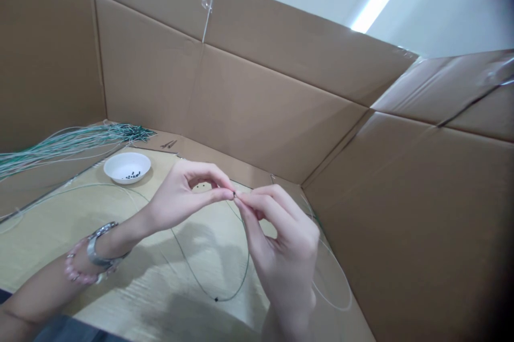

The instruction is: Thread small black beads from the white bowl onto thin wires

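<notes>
My left hand (190, 192) and my right hand (279, 229) meet above the table, thumbs and forefingers pinched together. Between the fingertips sits a tiny dark piece (234, 194), mostly covered, so its shape cannot be made out. A thin dark green cord (188, 267) hangs in a loop below the hands, with a small black bead (216, 299) at its lowest part. Left of my left hand stands a white bowl (127, 162) holding several small black beads (132, 175). A few more dark specks lie on the table behind my left hand.
A bundle of green and white cords (80, 144) lies at the back left. Small dark tools (169, 144) rest near the cardboard wall (277, 96), which encloses the pale table (132, 299). A clear line (335, 304) curves at the right.
</notes>
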`<state>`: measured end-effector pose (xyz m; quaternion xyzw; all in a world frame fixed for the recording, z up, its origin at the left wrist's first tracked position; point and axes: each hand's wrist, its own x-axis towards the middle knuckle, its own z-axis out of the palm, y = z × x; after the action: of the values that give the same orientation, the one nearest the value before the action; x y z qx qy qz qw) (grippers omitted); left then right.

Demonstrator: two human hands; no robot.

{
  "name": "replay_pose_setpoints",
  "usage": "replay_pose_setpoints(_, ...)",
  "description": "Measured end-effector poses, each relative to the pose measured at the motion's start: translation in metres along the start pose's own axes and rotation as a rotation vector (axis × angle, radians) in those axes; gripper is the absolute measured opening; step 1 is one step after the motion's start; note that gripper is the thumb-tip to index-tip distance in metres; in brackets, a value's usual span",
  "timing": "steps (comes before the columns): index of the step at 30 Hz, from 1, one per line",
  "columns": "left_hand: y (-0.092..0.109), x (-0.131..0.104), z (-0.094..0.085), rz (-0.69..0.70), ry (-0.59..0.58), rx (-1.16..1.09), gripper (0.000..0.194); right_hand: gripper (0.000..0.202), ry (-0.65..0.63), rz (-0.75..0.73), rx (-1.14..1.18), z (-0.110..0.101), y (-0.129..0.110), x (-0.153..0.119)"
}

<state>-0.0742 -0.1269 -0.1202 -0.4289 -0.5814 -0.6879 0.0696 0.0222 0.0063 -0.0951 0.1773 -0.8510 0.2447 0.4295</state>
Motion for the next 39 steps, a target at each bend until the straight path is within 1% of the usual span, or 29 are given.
replay_pose_setpoints(3,-0.001,0.000,0.000,0.064,0.032,0.061,0.008,0.011,-0.012,0.062,0.090,0.001,0.003,0.002)
replay_pose_setpoints(6,-0.001,-0.001,0.001,0.128,0.028,0.119,0.006,0.011,0.008,0.091,0.121,0.003,0.007,0.003)
replay_pose_setpoints(9,-0.002,-0.002,0.002,0.213,0.032,0.236,0.007,0.009,0.035,0.090,0.039,0.007,0.008,0.004)
replay_pose_setpoints(13,-0.008,-0.001,0.004,0.435,0.094,0.456,0.005,0.011,0.064,0.059,-0.091,0.013,0.006,0.005)
replay_pose_setpoints(15,-0.010,0.000,0.003,0.489,0.128,0.542,0.005,0.009,0.042,0.103,-0.149,0.011,0.008,0.005)
replay_pose_setpoints(16,-0.010,0.002,0.001,0.494,0.149,0.577,0.005,0.009,-0.020,0.156,-0.198,0.009,0.011,0.004)
replay_pose_setpoints(17,-0.011,0.003,-0.002,0.491,0.174,0.604,0.006,0.009,-0.122,0.218,-0.251,0.005,0.015,0.003)
replay_pose_setpoints(19,-0.011,0.007,-0.008,0.472,0.218,0.634,0.007,0.010,-0.376,0.321,-0.341,-0.003,0.025,0.000)
replay_pose_setpoints(20,-0.011,0.009,-0.012,0.454,0.223,0.638,0.008,0.010,-0.481,0.343,-0.359,-0.006,0.031,-0.001)
replay_pose_setpoints(21,-0.012,0.011,-0.014,0.427,0.209,0.637,0.009,0.010,-0.548,0.344,-0.365,-0.008,0.036,-0.002)
replay_pose_setpoints(22,-0.013,0.013,-0.015,0.392,0.177,0.633,0.009,0.015,-0.567,0.333,-0.346,-0.009,0.041,-0.001)
replay_pose_setpoints(24,-0.017,0.015,-0.015,0.318,0.090,0.615,0.010,0.036,-0.503,0.330,-0.214,-0.003,0.047,0.002)
replay_pose_setpoints(25,-0.020,0.015,-0.014,0.292,0.057,0.602,0.010,0.040,-0.452,0.346,-0.099,0.003,0.049,0.004)
replay_pose_setpoints(26,-0.023,0.016,-0.012,0.275,0.036,0.586,0.011,0.038,-0.395,0.365,0.030,0.010,0.050,0.007)
replay_pose_setpoints(28,-0.029,0.017,-0.008,0.252,0.040,0.550,0.012,0.025,-0.313,0.395,0.230,0.025,0.052,0.011)
replay_pose_setpoints(30,-0.035,0.019,-0.006,0.199,0.059,0.512,0.015,0.020,-0.266,0.393,0.280,0.038,0.055,0.014)
replay_pose_setpoints(33,-0.052,0.028,-0.010,0.031,0.002,0.497,0.022,0.019,-0.178,0.383,0.282,0.047,0.058,0.015)
replay_pose_setpoints(34,-0.061,0.031,-0.013,-0.022,-0.038,0.509,0.024,0.018,-0.144,0.382,0.291,0.047,0.059,0.015)
replay_pose_setpoints(36,-0.085,0.034,-0.022,-0.109,-0.136,0.554,0.027,0.018,-0.071,0.381,0.315,0.045,0.059,0.016)
replay_pose_setpoints(39,-0.132,0.030,-0.038,-0.279,-0.334,0.669,0.021,0.016,0.007,0.381,0.360,0.039,0.057,0.017)
